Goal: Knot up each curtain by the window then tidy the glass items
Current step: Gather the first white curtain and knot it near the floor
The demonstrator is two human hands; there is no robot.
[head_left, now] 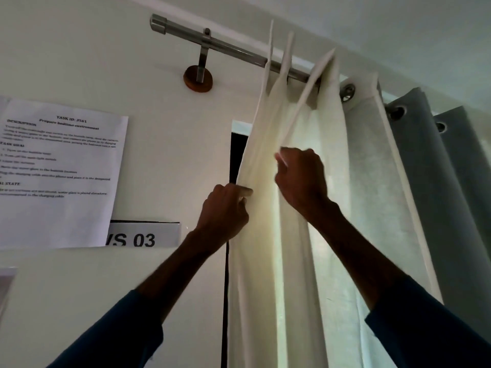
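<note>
We see two curtains hanging by the window. The cream curtain [292,221] is the one being held, and it hangs in long folds from one metal rod [233,50] up near the ceiling. The left hand [225,208] is at the curtain's left edge, and its fingers [245,193] pinch that edge. The right hand [303,179] is a little higher and just to the right, with its fingers curled tight round a fold of the same cloth. Both arms reach up, and we count two blue sleeves at the bottom. The grey curtain [435,187] hangs on the right, touching the cream one, and no hand is on it. We can count three metal rings along the tops, one in the cream cloth and two in the grey. A dark strip of window [238,155] shows just left of the cream curtain. One round wooden mount [198,81] holds the rod to the wall. Further left, one printed sheet of paper [61,168] is stuck on the wall, and one sign [144,236] reading "VS 03" peeks out beside its lower corner.
</note>
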